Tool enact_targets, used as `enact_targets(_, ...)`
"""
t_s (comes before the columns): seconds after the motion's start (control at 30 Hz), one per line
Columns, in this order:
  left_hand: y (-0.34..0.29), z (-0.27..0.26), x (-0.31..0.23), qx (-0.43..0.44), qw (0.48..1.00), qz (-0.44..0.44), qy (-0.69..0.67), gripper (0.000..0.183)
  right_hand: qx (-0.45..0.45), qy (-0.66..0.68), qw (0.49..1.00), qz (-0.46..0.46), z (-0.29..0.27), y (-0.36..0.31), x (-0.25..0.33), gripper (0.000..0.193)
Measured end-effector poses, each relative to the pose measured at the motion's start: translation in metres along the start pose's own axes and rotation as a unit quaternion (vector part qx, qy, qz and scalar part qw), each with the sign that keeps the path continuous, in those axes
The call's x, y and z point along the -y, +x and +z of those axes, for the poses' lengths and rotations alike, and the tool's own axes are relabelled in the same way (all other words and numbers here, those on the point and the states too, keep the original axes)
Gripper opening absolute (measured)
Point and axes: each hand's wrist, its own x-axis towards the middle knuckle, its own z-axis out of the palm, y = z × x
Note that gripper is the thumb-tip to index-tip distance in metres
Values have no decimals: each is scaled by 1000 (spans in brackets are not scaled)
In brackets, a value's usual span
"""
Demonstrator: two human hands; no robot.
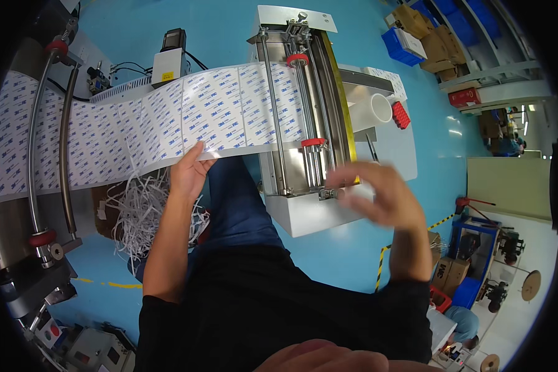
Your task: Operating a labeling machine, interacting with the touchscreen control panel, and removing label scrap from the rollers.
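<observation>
A long white sheet (214, 111) with repeated blue print runs from the rollers at the left into a metal roller machine (291, 211) at the right. My left hand (191, 173) pinches the sheet's near edge, thumb on top, midway between the two. Blurred by motion, my right hand (381, 195) hovers over the near right corner of the roller machine, close to a small knob (338, 194). Its thumb and fingers look apart, and I see nothing between them. Red rings (314, 142) sit on the machine's roller shaft.
Steel rollers (37, 142) stand at the left. Shredded white strips (142, 214) heap under the sheet. A white tube (373, 111), a red textured block (401, 115) and a dark pen-like tool (371, 147) lie right of the machine. Shelving (496, 71) stands at the far right.
</observation>
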Motion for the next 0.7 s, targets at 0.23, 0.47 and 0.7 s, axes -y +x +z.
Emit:
enact_targets(0.23,-2,9,-1,-13,1000,8,19,44,55,-420,883,-200,-18,120,-104,20)
enact_targets(0.47,-3,1,-7,2,999,19,35,44,251,-500,799,-221,-10,152,-117,10)
enact_targets(0.7,-1,0,-3,-11,998,-10,60,44,381,-517,744,-187,-6,181,-103,16)
